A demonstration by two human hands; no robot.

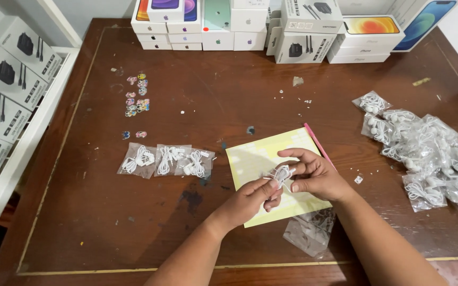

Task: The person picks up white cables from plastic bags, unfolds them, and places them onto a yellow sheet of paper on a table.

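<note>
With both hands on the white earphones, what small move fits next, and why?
Probably slide the earphones, pinched between left hand and right hand, into the empty clear bag by the right wrist: three bagged sets already lie in a row to the left.

A phone-accessory shop's packing corner, it seems: stacked phone boxes (250,24) and charger boxes (303,32) along a worn wooden table (107,222), a heap of bagged earphones (430,153), more charger boxes shelved beside (1,90).

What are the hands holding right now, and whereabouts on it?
Both the left hand and right hand pinch a small coiled bundle of white earphone cable between their fingertips, at its two sides, above the yellow sheet.
</note>
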